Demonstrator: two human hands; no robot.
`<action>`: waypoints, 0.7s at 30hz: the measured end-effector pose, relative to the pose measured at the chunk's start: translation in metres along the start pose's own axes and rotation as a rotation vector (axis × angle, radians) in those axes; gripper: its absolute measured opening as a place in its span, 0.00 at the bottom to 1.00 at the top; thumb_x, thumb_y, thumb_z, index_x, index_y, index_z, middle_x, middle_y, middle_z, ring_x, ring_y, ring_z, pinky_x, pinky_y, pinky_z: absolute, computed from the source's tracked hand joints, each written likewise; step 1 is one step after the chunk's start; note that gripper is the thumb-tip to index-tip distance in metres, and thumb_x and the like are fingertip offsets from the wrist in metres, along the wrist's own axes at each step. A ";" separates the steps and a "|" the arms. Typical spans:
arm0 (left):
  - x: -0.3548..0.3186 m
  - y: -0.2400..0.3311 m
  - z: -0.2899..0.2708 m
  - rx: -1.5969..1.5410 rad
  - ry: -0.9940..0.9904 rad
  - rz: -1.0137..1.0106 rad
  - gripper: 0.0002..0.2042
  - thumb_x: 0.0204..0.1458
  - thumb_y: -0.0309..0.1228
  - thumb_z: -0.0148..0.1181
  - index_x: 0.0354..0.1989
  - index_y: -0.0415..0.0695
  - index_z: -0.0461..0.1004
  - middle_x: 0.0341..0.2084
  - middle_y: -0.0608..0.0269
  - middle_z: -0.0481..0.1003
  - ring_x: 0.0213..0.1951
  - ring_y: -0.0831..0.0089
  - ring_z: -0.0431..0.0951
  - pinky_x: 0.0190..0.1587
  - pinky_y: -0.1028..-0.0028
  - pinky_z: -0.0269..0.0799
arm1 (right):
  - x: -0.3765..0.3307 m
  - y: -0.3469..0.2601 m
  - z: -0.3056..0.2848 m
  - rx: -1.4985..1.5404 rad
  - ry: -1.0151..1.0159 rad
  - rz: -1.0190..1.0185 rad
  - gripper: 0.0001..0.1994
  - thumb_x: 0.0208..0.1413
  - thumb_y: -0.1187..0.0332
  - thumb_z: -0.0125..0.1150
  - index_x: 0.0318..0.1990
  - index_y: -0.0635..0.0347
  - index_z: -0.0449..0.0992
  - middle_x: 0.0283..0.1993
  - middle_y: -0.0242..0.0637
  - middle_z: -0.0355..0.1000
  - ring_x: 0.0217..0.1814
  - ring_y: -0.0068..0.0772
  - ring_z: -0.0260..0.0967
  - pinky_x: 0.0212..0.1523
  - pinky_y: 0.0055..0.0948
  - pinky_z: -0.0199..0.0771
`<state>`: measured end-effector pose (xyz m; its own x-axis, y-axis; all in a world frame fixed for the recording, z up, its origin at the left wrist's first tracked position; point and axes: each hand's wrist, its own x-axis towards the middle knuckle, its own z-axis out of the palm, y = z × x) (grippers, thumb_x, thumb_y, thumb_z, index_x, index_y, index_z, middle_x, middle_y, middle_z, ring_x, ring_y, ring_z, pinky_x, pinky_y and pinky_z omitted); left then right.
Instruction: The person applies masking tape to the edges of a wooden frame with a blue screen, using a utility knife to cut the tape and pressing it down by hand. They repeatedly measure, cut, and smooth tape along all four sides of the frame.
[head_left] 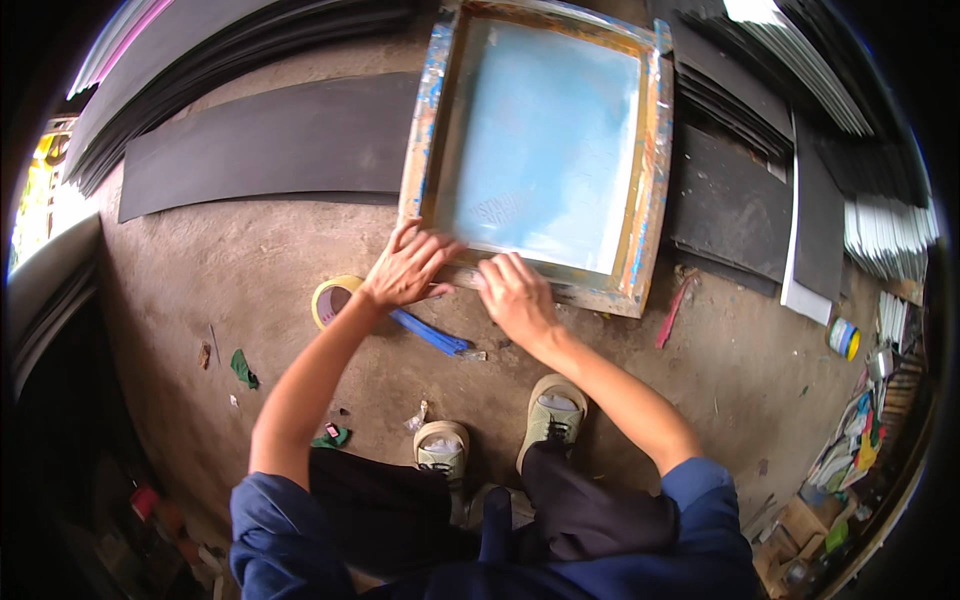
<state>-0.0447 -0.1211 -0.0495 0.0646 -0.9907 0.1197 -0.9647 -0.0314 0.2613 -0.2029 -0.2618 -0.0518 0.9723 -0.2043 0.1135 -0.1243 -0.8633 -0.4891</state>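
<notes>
A wooden screen-printing frame [652, 190] with paint-stained rails and pale blue mesh [550, 130] lies in front of me. Faint lettering marks the mesh near its lower left. Over the frame's near left corner is my left hand [408, 268], fingers spread and slightly blurred. My right hand [518, 300] is closed at the near rail, its fingers bent together; whatever they pinch is hidden. Beside my left wrist, a roll of yellowish tape [321, 303] lies on the floor. A bundle of blue strips [432, 332] rests just below the hands.
Dark flat sheets [270, 145] lie left of the frame, and more dark sheets [730, 200] are stacked at right. A red strip [677, 312], green scraps [243, 369] and a small tin [844, 338] are on the concrete floor. My shoes [553, 415] stand below the frame.
</notes>
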 end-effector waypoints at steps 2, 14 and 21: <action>0.003 -0.007 -0.002 0.099 -0.076 0.163 0.27 0.47 0.51 0.53 0.52 0.47 0.64 0.37 0.64 0.67 0.44 0.67 0.66 0.57 0.64 0.57 | -0.025 0.026 -0.014 -0.071 0.099 -0.036 0.09 0.52 0.66 0.55 0.35 0.63 0.71 0.30 0.37 0.69 0.30 0.25 0.65 0.24 0.18 0.71; 0.002 0.030 -0.014 0.318 -0.143 -0.074 0.20 0.45 0.43 0.57 0.39 0.39 0.67 0.34 0.58 0.65 0.43 0.64 0.66 0.53 0.65 0.58 | -0.081 0.080 -0.111 -0.460 -0.283 -0.074 0.16 0.40 0.82 0.53 0.41 0.73 0.66 0.33 0.48 0.69 0.43 0.40 0.70 0.67 0.36 0.46; 0.010 0.061 -0.007 0.373 -0.244 -0.239 0.24 0.41 0.46 0.60 0.38 0.39 0.66 0.34 0.58 0.67 0.44 0.64 0.67 0.56 0.67 0.56 | -0.086 0.095 -0.110 -0.502 -0.208 -0.068 0.12 0.41 0.80 0.53 0.38 0.68 0.66 0.29 0.41 0.68 0.40 0.36 0.69 0.58 0.29 0.60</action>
<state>-0.1013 -0.1322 -0.0259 0.2761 -0.9508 -0.1406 -0.9587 -0.2620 -0.1108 -0.3203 -0.3766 -0.0129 0.9938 -0.0884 -0.0680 -0.0892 -0.9960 -0.0077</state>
